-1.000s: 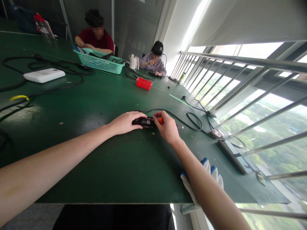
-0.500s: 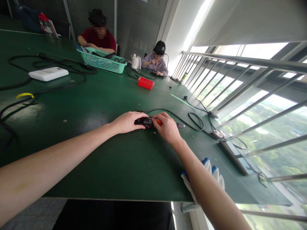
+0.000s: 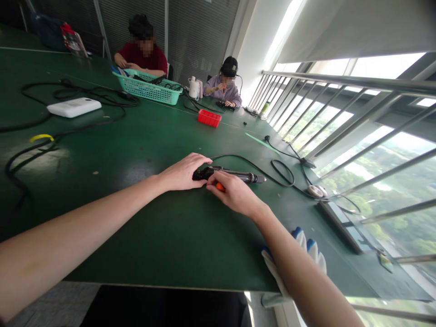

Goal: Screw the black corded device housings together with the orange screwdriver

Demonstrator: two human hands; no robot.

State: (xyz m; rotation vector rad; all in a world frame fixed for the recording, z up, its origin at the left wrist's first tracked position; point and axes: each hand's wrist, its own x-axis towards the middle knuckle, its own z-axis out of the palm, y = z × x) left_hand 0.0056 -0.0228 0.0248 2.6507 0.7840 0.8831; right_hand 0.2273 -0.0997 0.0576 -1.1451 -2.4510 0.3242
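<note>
On the green table lies a black electric screwdriver [image 3: 238,175], long and slim, with its metal chuck end pointing right. My left hand [image 3: 187,171] grips its left end, thumb on the near side and fingers on the far side. Just in front of its body is my right hand [image 3: 230,190], closed around a small orange-handled tool [image 3: 220,186]. The tool's tip is hidden, and I cannot tell whether the fingertips also pinch something small. A black cord [image 3: 245,160] runs behind the electric screwdriver.
White gloves with blue fingertips [image 3: 311,250] lie beside my right forearm. Further off are a red bin [image 3: 209,118], a turquoise basket [image 3: 150,91], a white box [image 3: 74,107] and black cables [image 3: 37,141]. Two people sit across the table. A metal railing [image 3: 327,79] runs along the right.
My right hand has moved from on top of the electric screwdriver to its near side, slightly left, keeping the orange-handled tool. My left hand keeps its grip. The view has shifted slightly.
</note>
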